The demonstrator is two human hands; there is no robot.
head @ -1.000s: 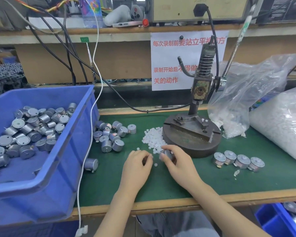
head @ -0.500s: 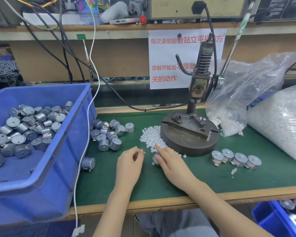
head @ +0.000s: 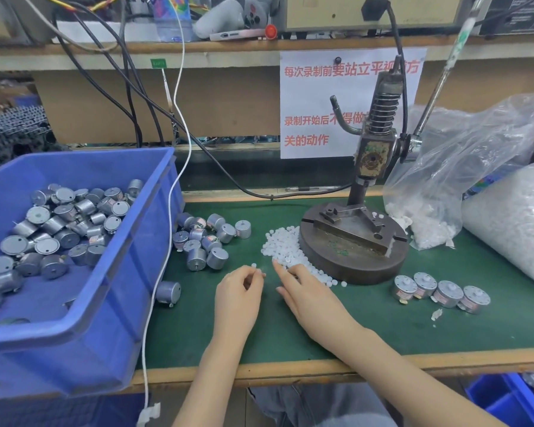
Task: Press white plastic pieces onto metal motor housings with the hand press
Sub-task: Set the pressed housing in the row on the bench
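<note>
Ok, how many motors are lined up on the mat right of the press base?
4 motors in a row beside the press base: leftmost, second, third, rightmost. None seems hidden.

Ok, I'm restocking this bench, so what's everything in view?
Bin: one, blue, left of green mat.
Motor housings: many, silver, in bin; a cluster and one stray beside it; four right of press.
White plastic pieces: a pile, left of press base.
Hand press: one, dark metal, mat's rear.
Bags: two, clear, holding white pieces, right.
Notice: one, white, behind press.
Left hand: fingers curled, near pile.
Right hand: fingers stretched onto pile.
</note>
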